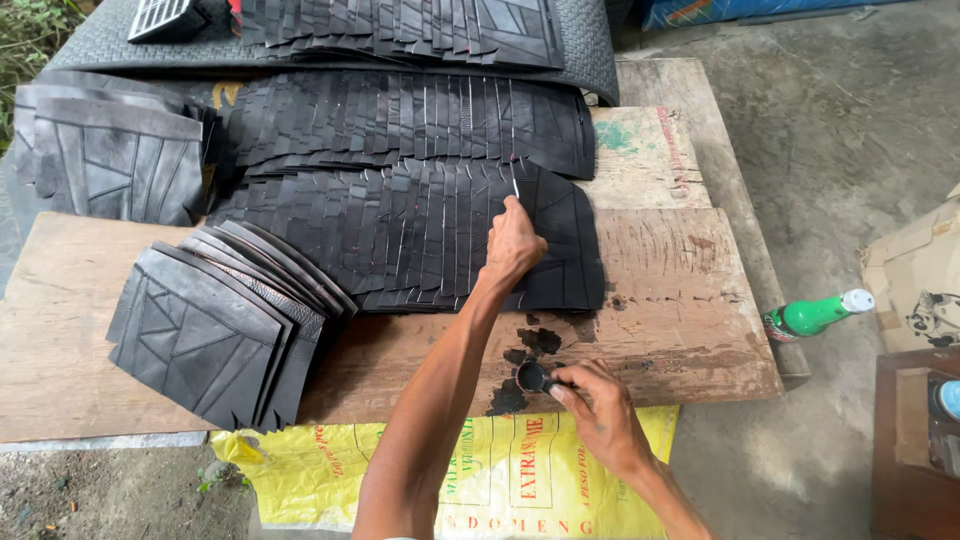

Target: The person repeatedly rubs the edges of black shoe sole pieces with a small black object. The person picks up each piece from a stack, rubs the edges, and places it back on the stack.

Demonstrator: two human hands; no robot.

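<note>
Right hand (598,408) gripping small black tin (532,377), left hand (513,245) on black pieces (420,235)

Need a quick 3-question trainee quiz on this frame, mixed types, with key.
1. True or false: the left hand rests on the fanned row of black cut pieces.
2. What does the right hand hold? A) the green bottle B) a small round black container C) a knife
3. Fill in: the green bottle lies at the board's ____ edge.

Key: 1 true; 2 B; 3 right. The wooden board carries dark stains near the container.
</note>
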